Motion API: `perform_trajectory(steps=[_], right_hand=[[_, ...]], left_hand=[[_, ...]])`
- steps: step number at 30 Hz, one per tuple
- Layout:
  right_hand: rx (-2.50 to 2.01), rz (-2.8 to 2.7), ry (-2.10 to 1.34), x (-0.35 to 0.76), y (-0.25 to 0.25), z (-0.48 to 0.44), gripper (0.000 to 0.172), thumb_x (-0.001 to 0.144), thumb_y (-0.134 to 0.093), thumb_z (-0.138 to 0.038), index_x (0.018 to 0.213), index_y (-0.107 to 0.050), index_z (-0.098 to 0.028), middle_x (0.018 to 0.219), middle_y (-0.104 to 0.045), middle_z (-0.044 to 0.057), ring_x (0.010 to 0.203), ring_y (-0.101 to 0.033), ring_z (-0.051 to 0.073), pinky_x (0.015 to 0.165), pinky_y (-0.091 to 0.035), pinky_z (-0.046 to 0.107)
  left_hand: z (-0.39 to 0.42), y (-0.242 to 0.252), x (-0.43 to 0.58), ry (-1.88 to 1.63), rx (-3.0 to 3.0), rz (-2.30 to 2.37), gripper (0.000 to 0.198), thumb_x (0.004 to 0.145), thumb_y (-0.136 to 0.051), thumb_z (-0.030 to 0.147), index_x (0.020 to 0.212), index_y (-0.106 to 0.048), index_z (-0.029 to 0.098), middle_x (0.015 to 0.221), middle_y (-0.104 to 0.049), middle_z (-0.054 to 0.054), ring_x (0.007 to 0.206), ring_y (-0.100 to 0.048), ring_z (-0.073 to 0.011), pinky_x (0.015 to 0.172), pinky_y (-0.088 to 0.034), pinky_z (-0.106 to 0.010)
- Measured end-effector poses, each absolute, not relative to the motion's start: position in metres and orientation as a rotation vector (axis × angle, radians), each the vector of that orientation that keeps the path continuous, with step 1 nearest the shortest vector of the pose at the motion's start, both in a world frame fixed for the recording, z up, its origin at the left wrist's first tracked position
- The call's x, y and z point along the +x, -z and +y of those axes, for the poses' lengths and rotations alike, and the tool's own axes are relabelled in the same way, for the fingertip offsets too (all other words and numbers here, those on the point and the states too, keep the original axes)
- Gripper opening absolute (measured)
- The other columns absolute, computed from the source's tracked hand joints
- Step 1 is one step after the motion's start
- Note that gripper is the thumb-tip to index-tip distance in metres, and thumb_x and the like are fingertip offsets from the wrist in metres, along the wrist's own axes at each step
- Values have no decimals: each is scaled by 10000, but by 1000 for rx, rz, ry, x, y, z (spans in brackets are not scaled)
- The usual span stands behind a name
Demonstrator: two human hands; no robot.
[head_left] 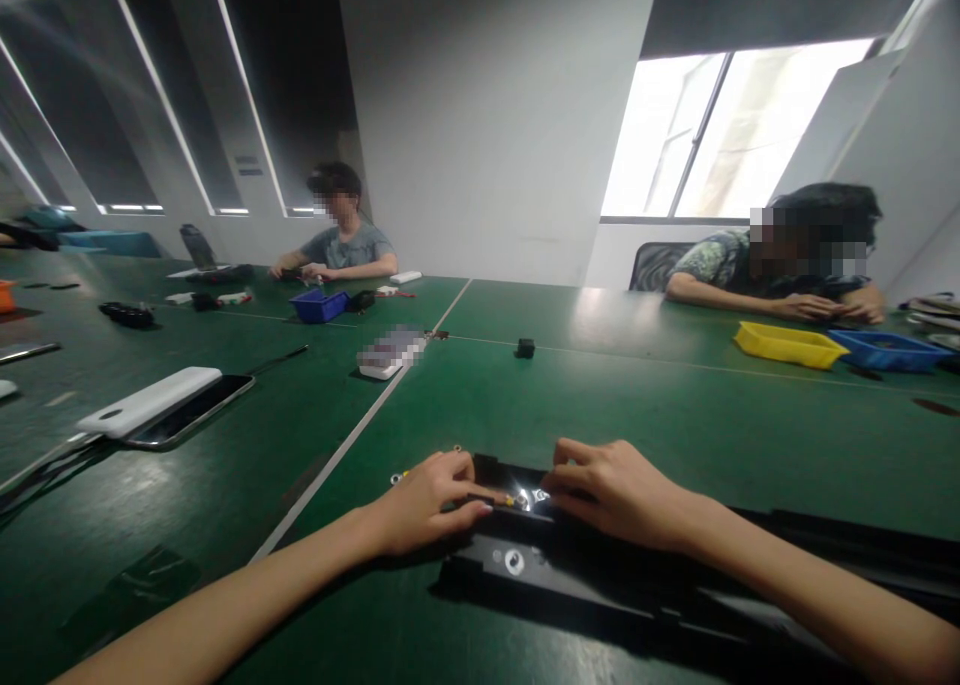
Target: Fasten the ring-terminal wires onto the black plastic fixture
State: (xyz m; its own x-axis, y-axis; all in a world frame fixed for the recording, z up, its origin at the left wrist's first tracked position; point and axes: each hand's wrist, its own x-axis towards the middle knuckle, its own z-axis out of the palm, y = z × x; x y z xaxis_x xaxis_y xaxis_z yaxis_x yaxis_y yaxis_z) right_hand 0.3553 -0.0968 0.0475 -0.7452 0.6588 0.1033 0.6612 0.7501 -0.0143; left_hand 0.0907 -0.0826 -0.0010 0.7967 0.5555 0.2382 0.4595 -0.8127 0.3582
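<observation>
A long black metal channel [585, 570] lies across the table in front of me and runs off to the right. My left hand [435, 500] rests over its left end, index finger and thumb closed around a small yellow-sleeved ring terminal [514, 501]. More metal rings [396, 480] with yellow show just behind that hand. My right hand [619, 490] bends over the channel, fingertips closed and pointing down at a shiny metal plate [538, 497] inside it. What those fingertips grip is hidden. A round metal fitting [514, 562] sits on the channel's near wall.
A white power bank [150, 402] and a phone [191, 412] with cables lie left. Ahead are a white device [390, 353] and a small black block [526, 348]. Blue [321, 306] and yellow [790, 345] bins stand farther off. Two people [341, 230] sit working across the table.
</observation>
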Motion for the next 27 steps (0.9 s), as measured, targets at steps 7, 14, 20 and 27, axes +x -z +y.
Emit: perform_trajectory(steps=[7,14,20,27], right_hand=[[-1062,-2843,35,355,-49,-96,240,904,-450,-308,951,-677,-247,865,-586,31,603,-549,100,545,-350,231],[-1086,-2859,48,355,-49,-96,249,909,-443,-328,956,-674,-249,881,-584,31,594,-540,99,546,-354,234],[-1053,-2847,90,355,-47,-99,262,914,-429,-309,937,-678,-231,870,-582,32,564,-524,85,524,-337,231],[-1051,-2837,71,355,-46,-97,259,913,-435,-313,944,-679,-232,870,-589,35,566,-530,87,526,-335,231]], left_hand=[[-83,4,88,-500,2694,795,359,964,-332,414,1214,-563,299,887,-479,-44,823,-452,-179,737,-378,-282],[-83,3,89,-510,2690,786,355,963,-336,412,1214,-562,302,875,-481,-42,809,-453,-176,740,-382,-282],[-83,2,90,-504,2703,789,359,964,-324,422,1221,-554,319,874,-475,-42,808,-452,-176,729,-382,-275],[-84,3,89,-505,2703,795,352,963,-337,407,1219,-557,307,878,-482,-44,814,-452,-180,736,-383,-279]])
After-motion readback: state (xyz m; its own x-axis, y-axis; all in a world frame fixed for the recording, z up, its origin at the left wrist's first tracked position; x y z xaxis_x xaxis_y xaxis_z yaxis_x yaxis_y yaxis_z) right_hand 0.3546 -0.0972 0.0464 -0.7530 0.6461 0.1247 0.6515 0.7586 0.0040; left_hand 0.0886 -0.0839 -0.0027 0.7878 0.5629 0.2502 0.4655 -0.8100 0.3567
